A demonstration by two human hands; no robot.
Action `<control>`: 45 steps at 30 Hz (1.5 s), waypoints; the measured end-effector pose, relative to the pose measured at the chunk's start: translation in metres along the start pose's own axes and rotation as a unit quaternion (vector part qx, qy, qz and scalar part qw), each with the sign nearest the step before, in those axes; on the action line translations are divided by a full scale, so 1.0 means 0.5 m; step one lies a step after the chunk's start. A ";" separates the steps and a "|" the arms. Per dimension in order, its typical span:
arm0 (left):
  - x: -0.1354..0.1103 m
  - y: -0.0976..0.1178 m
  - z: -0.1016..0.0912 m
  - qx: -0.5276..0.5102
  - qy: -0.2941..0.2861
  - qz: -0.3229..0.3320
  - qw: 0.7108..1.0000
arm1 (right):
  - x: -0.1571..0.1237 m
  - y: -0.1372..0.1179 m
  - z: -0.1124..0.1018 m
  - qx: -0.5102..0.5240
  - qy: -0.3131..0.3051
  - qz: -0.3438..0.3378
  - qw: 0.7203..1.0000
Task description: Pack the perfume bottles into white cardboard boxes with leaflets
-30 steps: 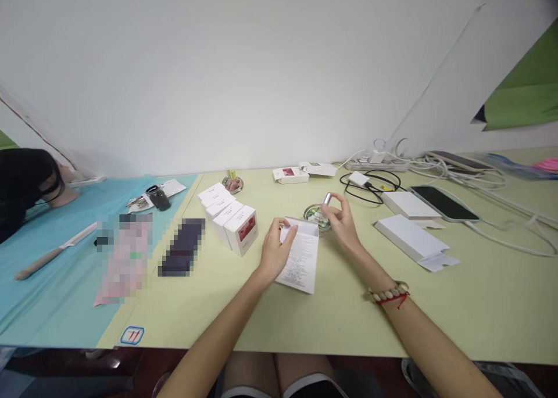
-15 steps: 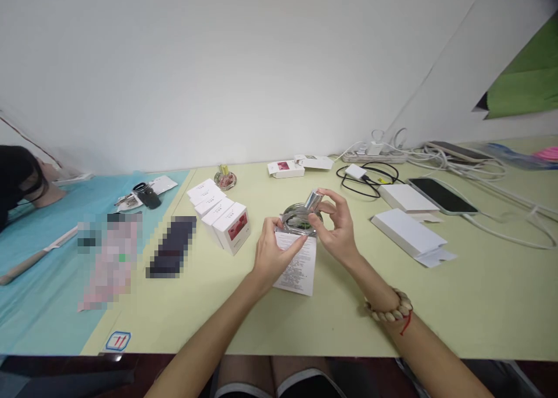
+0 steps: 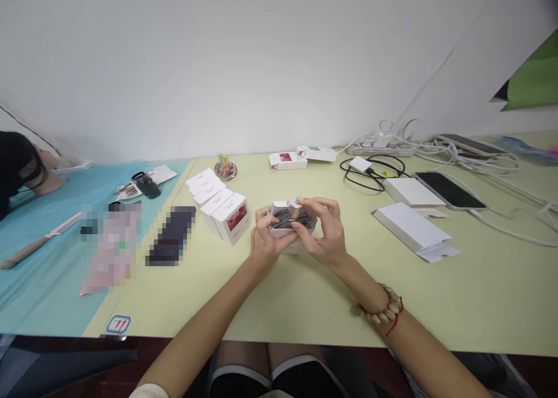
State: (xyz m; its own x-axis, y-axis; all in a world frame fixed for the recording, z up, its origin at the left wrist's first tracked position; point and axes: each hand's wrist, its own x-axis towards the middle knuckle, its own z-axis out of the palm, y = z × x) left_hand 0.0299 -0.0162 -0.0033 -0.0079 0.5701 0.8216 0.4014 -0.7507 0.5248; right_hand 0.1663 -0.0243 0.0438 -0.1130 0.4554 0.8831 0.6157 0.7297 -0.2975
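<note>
1. The left hand [image 3: 265,241] grips the left side of an upright-mouthed white carton [image 3: 293,248], its thumb across the near face. The right hand [image 3: 325,232] pinches the silver cap [image 3: 295,211] of a glass bottle [image 3: 285,221] between thumb and forefinger.
2. The bottle sits between the two hands, at the carton's mouth; how deep it reaches inside cannot be told. Its body looks rounded, clear-edged and dark in the middle, and the cap is smooth and shiny.
3. The cap points up, leaning slightly away from the person. The visible width of the body runs left to right, from one hand to the other; fingers hide its ends, so its exact long axis cannot be told.
4. Just left of the hands, white boxes [image 3: 218,206] stand in a row, the nearest showing a red picture.
5. Beyond the hands, toward the left, is another bottle [image 3: 226,169].
6. Right of the hands, two plain white cartons [image 3: 412,226] lie on the bench [image 3: 322,322], near a phone [image 3: 450,190].
</note>
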 end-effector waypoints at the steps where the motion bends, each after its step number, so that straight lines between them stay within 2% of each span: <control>1: 0.001 -0.001 -0.001 0.005 -0.004 -0.004 1.000 | -0.002 0.000 0.004 -0.008 0.000 0.007 1.000; 5: 0.001 -0.004 -0.001 0.040 -0.008 -0.027 0.999 | -0.010 0.005 0.018 -0.050 -0.002 0.006 0.999; 11: 0.003 -0.006 0.003 0.051 0.008 0.024 0.998 | -0.018 0.031 0.013 -0.110 0.032 -0.034 0.993; 16: 0.011 -0.007 -0.003 0.024 0.002 0.015 1.000 | -0.020 0.041 0.008 -0.082 0.016 -0.028 0.996; 20: 0.014 -0.006 -0.008 0.041 -0.015 -0.002 0.999 | -0.020 0.039 0.008 -0.057 -0.001 -0.050 0.997; 23: 0.018 -0.004 -0.011 0.045 -0.037 -0.007 0.998 | -0.016 0.044 0.006 -0.051 -0.016 -0.030 0.998; 26: 0.023 -0.003 -0.016 0.045 -0.053 -0.036 0.997 | -0.010 0.055 0.004 -0.027 0.012 -0.002 1.000; 31: 0.030 0.003 -0.022 0.035 -0.063 -0.072 0.995 | -0.006 0.066 0.004 0.005 0.063 0.002 0.998; 39: 0.026 0.015 -0.026 0.019 -0.076 -0.120 0.990 | -0.005 0.056 0.004 0.015 0.052 0.005 0.999; 45: 0.019 0.012 -0.022 0.033 -0.062 -0.111 0.991 | -0.008 0.055 0.004 -0.002 0.032 -0.004 0.999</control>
State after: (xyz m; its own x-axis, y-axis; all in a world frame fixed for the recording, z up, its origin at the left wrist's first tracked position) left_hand 0.0219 -0.0188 0.0101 0.0078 0.7590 0.6511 0.4622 -0.5801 0.6707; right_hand 0.1821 -0.0051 0.0316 -0.0676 0.4165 0.9066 0.6179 0.7310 -0.2897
